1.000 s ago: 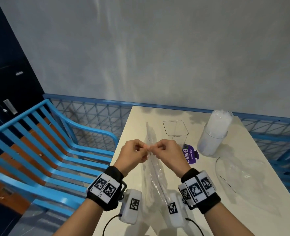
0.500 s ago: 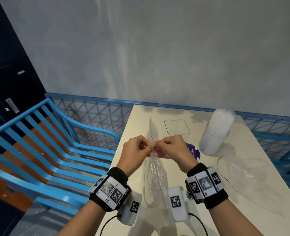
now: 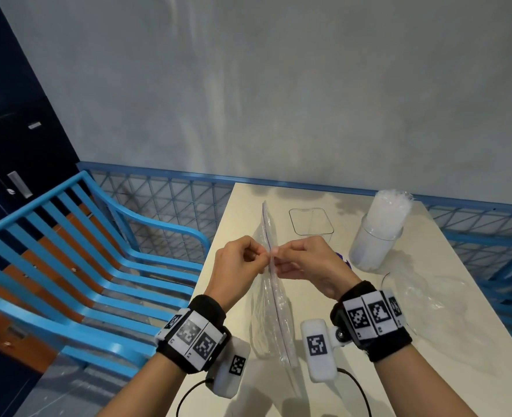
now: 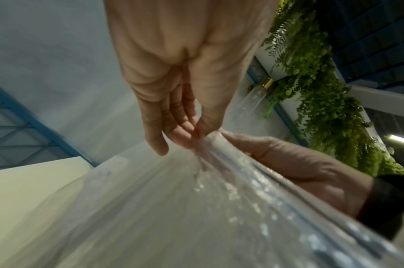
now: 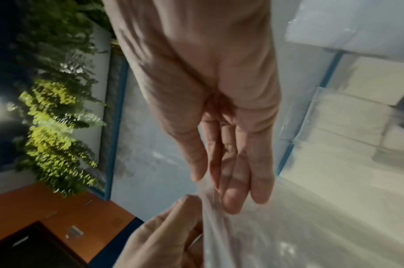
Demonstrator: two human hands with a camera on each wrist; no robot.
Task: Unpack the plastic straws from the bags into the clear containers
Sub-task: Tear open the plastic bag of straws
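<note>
Here: zip bag (image 3: 274,296), upright, before empty container (image 3: 311,221). Left hand (image 3: 240,260), right hand (image 3: 304,261) pinch opposite lips; advise even outward pull.

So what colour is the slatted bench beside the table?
Bright blue slatted bench, clearest in the head view.

the bag (image 3: 274,314) is thin clear plastic film, glossy and creased, with bright glints along its folds (image 4: 253,190). the empty container (image 3: 311,221) is hard clear plastic, smooth and shiny at the rim. the round container (image 3: 375,251) looks like frosted translucent plastic, packed with whitish straws (image 3: 391,207) of dull plastic. a second bag (image 3: 429,299) lies crumpled, its clear film shiny. the counter (image 3: 429,371) is cream, smooth and matt. the chair (image 3: 83,266) has glossy blue painted slats. the wall (image 3: 278,85) is pale grey, matt and mottled. the wristbands (image 3: 378,335) are black cloth.
</note>
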